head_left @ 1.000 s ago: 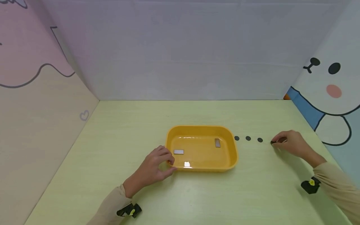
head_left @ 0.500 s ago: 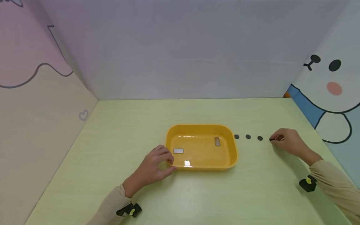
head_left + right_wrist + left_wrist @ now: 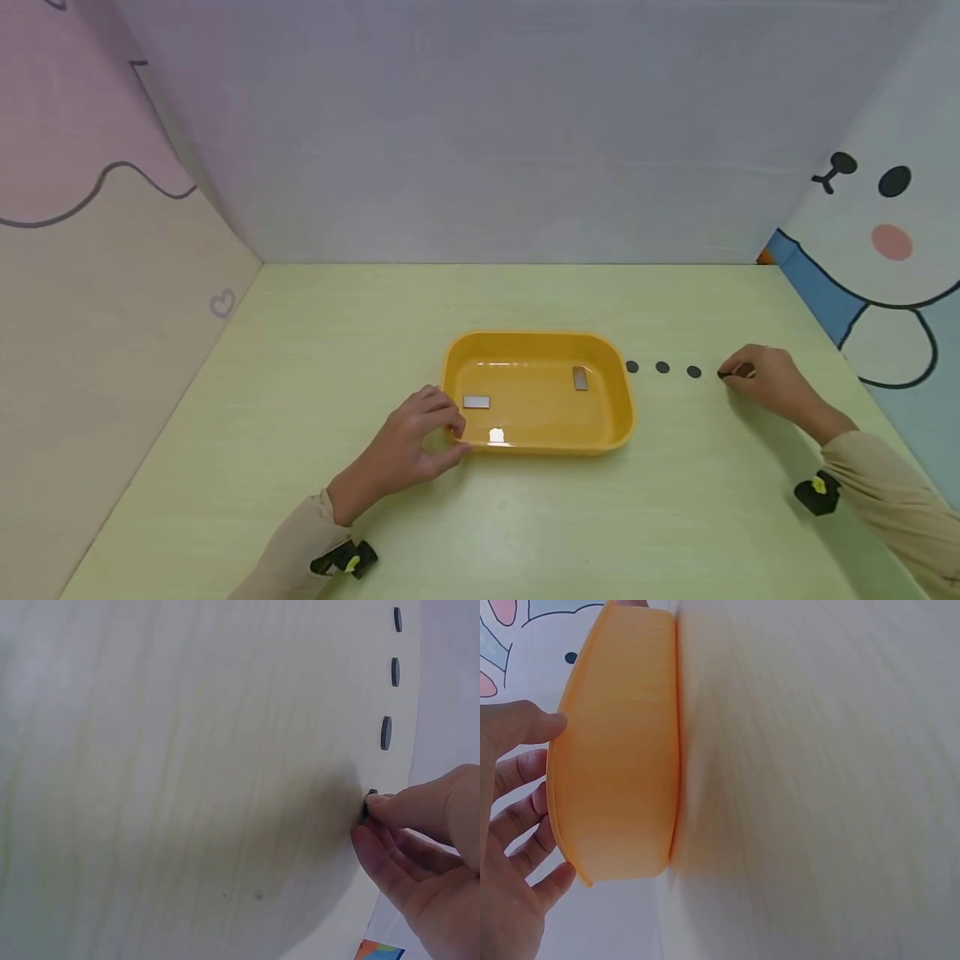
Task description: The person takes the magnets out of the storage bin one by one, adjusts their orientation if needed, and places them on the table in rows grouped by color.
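Note:
The yellow rectangular tray (image 3: 536, 335) rests on the table, its near left corner held by my left hand (image 3: 415, 439). In the left wrist view the thumb (image 3: 536, 724) meets the tray's outer rim, and the fingers lie along the rim's other stretch. Two small silver-grey rectangular plates lie inside: one plate (image 3: 476, 402) at the left, another plate (image 3: 581, 378) at the right. Right of the tray, my right hand (image 3: 776, 383) pinches a small black round disc (image 3: 371, 802) between thumb and fingers, right at the tabletop. Most of that disc is hidden by the fingertips.
Three more black discs lie in a row between tray and right hand: one disc (image 3: 632, 367) beside the tray's rim, a middle disc (image 3: 662, 367) and a disc (image 3: 693, 372) nearest the hand. A pale wall (image 3: 510, 167) closes the table's back; printed panels flank both sides.
My right hand has shifted slightly left with the disc between its fingers, toward the row. The left hand stays at the tray's corner.

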The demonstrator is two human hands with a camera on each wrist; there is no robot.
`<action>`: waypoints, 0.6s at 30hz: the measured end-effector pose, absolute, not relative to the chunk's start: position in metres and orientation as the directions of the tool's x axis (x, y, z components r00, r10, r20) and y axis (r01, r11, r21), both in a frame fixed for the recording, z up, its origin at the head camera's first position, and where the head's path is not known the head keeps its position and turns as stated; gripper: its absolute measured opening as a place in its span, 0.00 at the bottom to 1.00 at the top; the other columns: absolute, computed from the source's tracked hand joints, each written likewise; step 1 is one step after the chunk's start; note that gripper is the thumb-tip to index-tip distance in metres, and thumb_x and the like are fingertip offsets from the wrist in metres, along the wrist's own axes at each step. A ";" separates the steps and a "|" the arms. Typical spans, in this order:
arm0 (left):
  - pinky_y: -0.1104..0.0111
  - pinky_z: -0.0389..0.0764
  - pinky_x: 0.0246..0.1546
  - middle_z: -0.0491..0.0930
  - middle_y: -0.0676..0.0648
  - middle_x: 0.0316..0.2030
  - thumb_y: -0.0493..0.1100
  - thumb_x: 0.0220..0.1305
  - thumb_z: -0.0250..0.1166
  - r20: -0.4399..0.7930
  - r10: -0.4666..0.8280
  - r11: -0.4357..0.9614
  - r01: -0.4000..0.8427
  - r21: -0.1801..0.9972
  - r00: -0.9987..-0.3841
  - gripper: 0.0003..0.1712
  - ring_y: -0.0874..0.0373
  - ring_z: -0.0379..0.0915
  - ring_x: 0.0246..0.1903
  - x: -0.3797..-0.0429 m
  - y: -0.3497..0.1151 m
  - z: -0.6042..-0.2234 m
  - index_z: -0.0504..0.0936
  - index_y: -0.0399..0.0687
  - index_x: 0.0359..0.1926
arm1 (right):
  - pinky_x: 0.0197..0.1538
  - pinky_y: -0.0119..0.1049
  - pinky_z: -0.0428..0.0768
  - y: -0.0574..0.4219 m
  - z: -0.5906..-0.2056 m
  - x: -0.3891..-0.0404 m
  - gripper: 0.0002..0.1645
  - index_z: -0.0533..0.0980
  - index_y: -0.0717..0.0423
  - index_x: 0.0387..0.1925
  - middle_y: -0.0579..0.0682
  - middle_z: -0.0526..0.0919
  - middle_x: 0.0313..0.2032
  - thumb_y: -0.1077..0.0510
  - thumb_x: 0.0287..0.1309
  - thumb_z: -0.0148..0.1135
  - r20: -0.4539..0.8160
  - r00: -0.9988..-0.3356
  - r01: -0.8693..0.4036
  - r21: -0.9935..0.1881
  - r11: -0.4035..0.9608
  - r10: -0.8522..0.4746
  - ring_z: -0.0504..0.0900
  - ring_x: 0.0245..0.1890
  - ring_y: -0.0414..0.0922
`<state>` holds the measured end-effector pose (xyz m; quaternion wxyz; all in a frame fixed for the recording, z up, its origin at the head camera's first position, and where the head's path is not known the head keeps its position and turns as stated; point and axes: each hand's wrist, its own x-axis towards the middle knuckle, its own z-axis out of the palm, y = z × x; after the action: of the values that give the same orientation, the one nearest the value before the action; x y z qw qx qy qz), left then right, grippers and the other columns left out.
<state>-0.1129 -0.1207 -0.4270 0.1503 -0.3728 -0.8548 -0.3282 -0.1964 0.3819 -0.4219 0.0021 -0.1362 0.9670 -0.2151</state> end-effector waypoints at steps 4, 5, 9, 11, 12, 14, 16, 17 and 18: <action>0.68 0.71 0.41 0.73 0.59 0.31 0.45 0.48 0.73 0.507 0.538 0.506 0.739 0.445 -0.674 0.12 0.63 0.65 0.38 -0.112 -0.122 -0.427 0.77 0.52 0.28 | 0.29 0.41 0.76 0.379 -0.421 -0.198 0.06 0.81 0.68 0.32 0.62 0.81 0.32 0.69 0.48 0.64 0.029 -0.964 -0.252 -0.409 0.877 -0.264 0.79 0.29 0.53; 0.68 0.71 0.41 0.73 0.59 0.31 0.45 0.49 0.73 0.508 0.539 0.507 0.740 0.442 -0.672 0.12 0.63 0.65 0.38 -0.112 -0.122 -0.427 0.77 0.52 0.28 | 0.28 0.40 0.76 0.379 -0.420 -0.198 0.06 0.80 0.68 0.32 0.62 0.81 0.33 0.69 0.49 0.64 0.027 -0.964 -0.251 -0.407 0.878 -0.263 0.79 0.29 0.53; 0.68 0.71 0.42 0.73 0.59 0.31 0.45 0.49 0.73 0.507 0.546 0.503 0.745 0.439 -0.667 0.11 0.63 0.66 0.38 -0.113 -0.122 -0.428 0.77 0.52 0.28 | 0.26 0.38 0.75 0.379 -0.417 -0.197 0.07 0.80 0.67 0.33 0.62 0.81 0.33 0.68 0.49 0.65 0.034 -0.964 -0.256 -0.403 0.879 -0.265 0.80 0.28 0.52; 0.68 0.71 0.42 0.73 0.59 0.32 0.45 0.50 0.72 0.501 0.548 0.506 0.742 0.439 -0.670 0.11 0.63 0.66 0.38 -0.113 -0.122 -0.428 0.77 0.53 0.28 | 0.26 0.37 0.75 0.379 -0.415 -0.197 0.07 0.80 0.67 0.33 0.62 0.81 0.33 0.67 0.50 0.65 0.037 -0.964 -0.255 -0.413 0.875 -0.263 0.80 0.29 0.52; 0.68 0.71 0.41 0.73 0.59 0.32 0.45 0.50 0.73 0.498 0.549 0.508 0.741 0.439 -0.671 0.11 0.62 0.66 0.38 -0.114 -0.123 -0.428 0.77 0.53 0.29 | 0.26 0.37 0.75 0.378 -0.414 -0.197 0.07 0.80 0.66 0.34 0.61 0.81 0.33 0.66 0.51 0.65 0.037 -0.964 -0.254 -0.417 0.872 -0.263 0.80 0.29 0.52; 0.69 0.71 0.40 0.73 0.59 0.32 0.46 0.50 0.72 0.495 0.550 0.511 0.740 0.437 -0.672 0.11 0.62 0.66 0.38 -0.113 -0.123 -0.428 0.76 0.53 0.29 | 0.26 0.36 0.75 0.377 -0.411 -0.197 0.08 0.80 0.65 0.35 0.60 0.82 0.34 0.65 0.52 0.65 0.032 -0.964 -0.253 -0.426 0.869 -0.265 0.80 0.30 0.52; 0.69 0.71 0.40 0.73 0.59 0.32 0.46 0.51 0.72 0.495 0.551 0.514 0.740 0.434 -0.672 0.11 0.62 0.66 0.39 -0.113 -0.123 -0.428 0.76 0.53 0.29 | 0.27 0.35 0.76 0.376 -0.409 -0.196 0.09 0.80 0.65 0.36 0.60 0.82 0.34 0.64 0.53 0.65 0.025 -0.964 -0.250 -0.437 0.864 -0.266 0.81 0.30 0.51; 0.69 0.71 0.40 0.73 0.59 0.32 0.46 0.51 0.72 0.496 0.551 0.514 0.741 0.433 -0.671 0.11 0.62 0.66 0.39 -0.114 -0.123 -0.428 0.77 0.53 0.29 | 0.27 0.34 0.76 0.375 -0.407 -0.196 0.09 0.80 0.64 0.37 0.60 0.82 0.35 0.63 0.53 0.65 0.023 -0.964 -0.248 -0.444 0.861 -0.266 0.81 0.31 0.51; 0.70 0.71 0.40 0.73 0.59 0.32 0.47 0.51 0.72 0.497 0.551 0.514 0.742 0.432 -0.671 0.11 0.63 0.65 0.39 -0.113 -0.123 -0.428 0.77 0.53 0.29 | 0.27 0.34 0.76 0.374 -0.406 -0.195 0.09 0.80 0.64 0.37 0.60 0.82 0.36 0.63 0.53 0.66 0.021 -0.963 -0.248 -0.451 0.857 -0.268 0.81 0.31 0.51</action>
<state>-0.1135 -0.1229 -0.4280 0.1502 -0.3770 -0.8569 -0.3178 -0.1953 0.3739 -0.4057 0.0215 -0.1340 0.9634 -0.2312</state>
